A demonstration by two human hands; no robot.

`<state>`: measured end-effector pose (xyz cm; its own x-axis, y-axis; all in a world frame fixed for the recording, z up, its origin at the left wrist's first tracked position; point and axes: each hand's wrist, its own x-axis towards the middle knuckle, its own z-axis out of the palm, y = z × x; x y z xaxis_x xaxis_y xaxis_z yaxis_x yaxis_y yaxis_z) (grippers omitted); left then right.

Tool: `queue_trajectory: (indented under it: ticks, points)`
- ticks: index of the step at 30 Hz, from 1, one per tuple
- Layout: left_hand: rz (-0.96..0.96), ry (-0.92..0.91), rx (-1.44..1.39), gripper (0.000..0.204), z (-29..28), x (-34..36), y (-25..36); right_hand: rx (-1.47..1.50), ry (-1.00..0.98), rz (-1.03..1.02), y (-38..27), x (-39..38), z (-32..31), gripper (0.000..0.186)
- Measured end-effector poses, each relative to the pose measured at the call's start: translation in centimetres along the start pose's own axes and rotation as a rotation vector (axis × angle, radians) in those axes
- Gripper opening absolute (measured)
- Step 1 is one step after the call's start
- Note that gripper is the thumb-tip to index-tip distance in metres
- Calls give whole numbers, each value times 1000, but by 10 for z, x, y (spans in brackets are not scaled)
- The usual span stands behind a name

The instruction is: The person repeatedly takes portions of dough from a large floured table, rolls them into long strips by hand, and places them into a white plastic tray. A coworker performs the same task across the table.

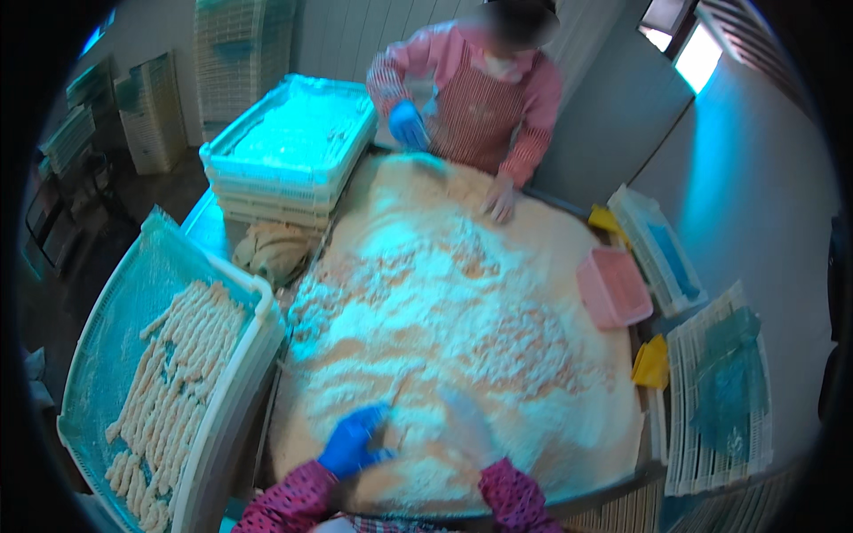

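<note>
A broad work surface spread with pale flour or crumbs holds scattered lumpy pieces, some coated white. My left hand, in a blue glove, is low over the near part of it, thumb and fingers apart. Just beside its fingertips lies a thin pale strand; whether they touch it I cannot tell. My right hand, in a pale translucent glove, reaches into the powder with fingers stretched out, somewhat blurred. At my left stands a white tray with a teal mesh liner, holding rows of coated strips.
A co-worker in a pink top and striped apron works at the far edge. Stacked trays and a bunched cloth are back left. On the right are a pink tub, yellow cloths and upright trays.
</note>
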<state>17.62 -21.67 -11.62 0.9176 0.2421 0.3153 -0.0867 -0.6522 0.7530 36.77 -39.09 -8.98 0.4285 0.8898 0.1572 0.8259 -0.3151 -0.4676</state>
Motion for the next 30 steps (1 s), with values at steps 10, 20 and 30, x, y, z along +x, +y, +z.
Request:
queue_trajectory:
  ticks: [10,20,30]
  points:
    - [-202,121,286,38,35,4,17,229,251,210,-5,-26,23,39]
    - [-27,6,-113,27,-7,0,-11,437,115,250,-36,-18,-10,33]
    - [-400,73,118,29,24,-6,20,251,104,438,-15,-34,54,37]
